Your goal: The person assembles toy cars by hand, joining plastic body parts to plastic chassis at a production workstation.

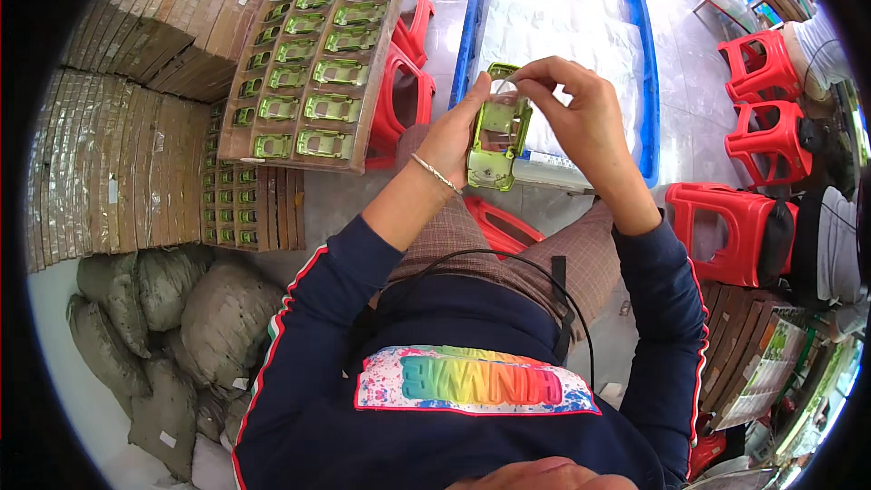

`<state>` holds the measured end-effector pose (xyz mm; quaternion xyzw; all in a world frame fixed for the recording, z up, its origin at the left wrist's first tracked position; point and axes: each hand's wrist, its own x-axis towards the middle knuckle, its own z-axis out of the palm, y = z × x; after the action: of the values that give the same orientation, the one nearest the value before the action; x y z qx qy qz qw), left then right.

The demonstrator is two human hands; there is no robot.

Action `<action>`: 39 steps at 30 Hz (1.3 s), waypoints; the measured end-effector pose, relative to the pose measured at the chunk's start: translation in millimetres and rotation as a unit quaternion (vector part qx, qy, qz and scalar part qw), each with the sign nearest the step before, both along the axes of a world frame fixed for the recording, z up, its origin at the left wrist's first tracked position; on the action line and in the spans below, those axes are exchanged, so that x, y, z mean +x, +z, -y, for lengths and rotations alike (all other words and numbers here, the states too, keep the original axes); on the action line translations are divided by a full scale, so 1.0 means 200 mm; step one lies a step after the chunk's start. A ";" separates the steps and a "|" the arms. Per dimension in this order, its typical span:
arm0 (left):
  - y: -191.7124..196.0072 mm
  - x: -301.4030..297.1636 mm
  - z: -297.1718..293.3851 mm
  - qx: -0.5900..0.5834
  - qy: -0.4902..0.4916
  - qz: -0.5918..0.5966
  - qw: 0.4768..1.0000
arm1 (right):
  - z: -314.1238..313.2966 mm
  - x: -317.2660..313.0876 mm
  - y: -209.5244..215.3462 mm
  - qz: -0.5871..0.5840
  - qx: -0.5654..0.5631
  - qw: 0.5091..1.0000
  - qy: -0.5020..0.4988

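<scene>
My left hand (452, 141) is closed around the side of a green toy car body shell (492, 168), held up in front of me with its openings showing. At the shell's far end, the thumb and fingertips of my right hand (581, 107) pinch a small clear plastic piece (509, 84). Its full outline is partly hidden by the fingers. Beyond my hands lies a blue-rimmed tray (650, 82) filled with whitish, clear-looking plastic bags or parts. To the left, a shallow brown tray (356, 163) holds rows of similar green car shells.
Red plastic stools (399, 95) stand under and beside the trays, and more red stools (726, 227) are at the right. Stacked brown trays (109, 172) line the left side, above full grey sacks (227, 322). Other people sit at the far right edge.
</scene>
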<state>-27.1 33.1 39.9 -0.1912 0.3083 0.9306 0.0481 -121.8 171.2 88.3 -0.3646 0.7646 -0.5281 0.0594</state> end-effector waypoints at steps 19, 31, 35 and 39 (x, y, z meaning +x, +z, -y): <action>-0.01 -0.03 0.03 -0.092 0.027 -0.025 0.995 | 0.09 -0.05 -0.05 -0.181 0.069 0.981 -0.014; -0.02 -0.05 0.01 -0.116 0.043 0.004 0.992 | 0.07 -0.05 -0.04 -0.240 0.105 0.965 -0.013; -0.01 -0.04 0.00 -0.123 0.014 0.005 0.992 | 0.05 -0.03 -0.06 -0.213 0.110 0.971 0.016; -0.07 -0.02 -0.01 -0.098 0.010 0.011 0.995 | 0.05 -0.02 -0.07 -0.201 0.138 0.970 0.028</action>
<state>-30.7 35.0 25.3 -0.2086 0.3953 0.8942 0.0237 -125.6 161.7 75.1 -0.4724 0.8159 -0.3321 -0.0310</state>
